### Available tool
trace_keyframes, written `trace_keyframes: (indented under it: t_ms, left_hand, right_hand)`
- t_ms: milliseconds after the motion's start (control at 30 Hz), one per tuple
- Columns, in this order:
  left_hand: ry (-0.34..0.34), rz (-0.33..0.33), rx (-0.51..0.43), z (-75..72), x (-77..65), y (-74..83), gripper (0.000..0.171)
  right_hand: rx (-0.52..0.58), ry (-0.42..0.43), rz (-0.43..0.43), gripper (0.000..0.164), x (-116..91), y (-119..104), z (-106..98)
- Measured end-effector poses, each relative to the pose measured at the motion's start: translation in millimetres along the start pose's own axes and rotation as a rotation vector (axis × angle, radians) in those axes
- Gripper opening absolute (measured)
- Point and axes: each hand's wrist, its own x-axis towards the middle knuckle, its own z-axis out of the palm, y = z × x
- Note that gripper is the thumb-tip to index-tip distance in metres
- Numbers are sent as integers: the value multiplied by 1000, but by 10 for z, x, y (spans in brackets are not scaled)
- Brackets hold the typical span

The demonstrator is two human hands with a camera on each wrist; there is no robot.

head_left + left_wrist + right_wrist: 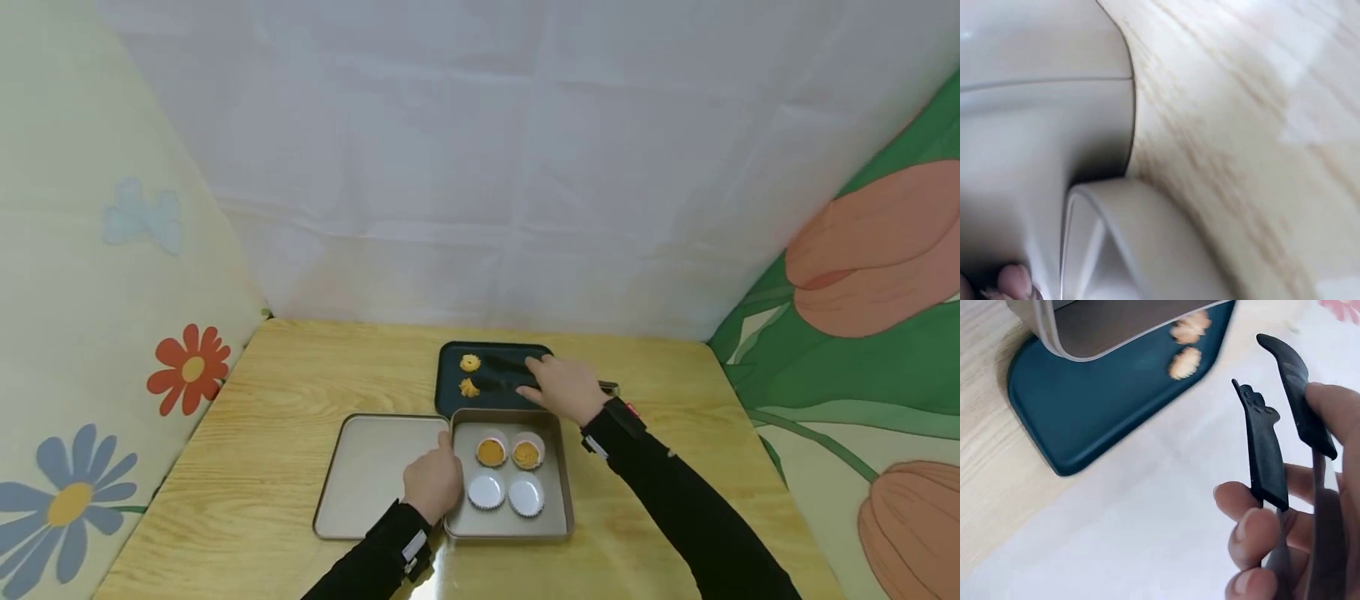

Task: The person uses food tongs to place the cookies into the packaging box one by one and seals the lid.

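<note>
Inside the right grip [566,390] sit spread, black-tipped tongs [1266,450].

In the head view, the right hand [573,390] is hiding part of the dark tray [452,375] and of the tongs [1266,447], whose black tips are blending into it. The right wrist view is cropping the box [1122,328] and blurring the cookies [1185,363]; the left wrist view's bottom edge is cutting off most of the left hand [1015,281].
</note>
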Motion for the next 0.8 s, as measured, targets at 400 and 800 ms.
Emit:
trace_keyframes:
  t_ms: [400,800]
  left_hand:
    - [-3,-17,14,3,-29,52,36]
    - [21,-24,27,39,4,4,33]
  right_hand:
    - [-159,-166,-62,37,446,-78,345]
    - [-185,-183,-92,34,605,-150,395]
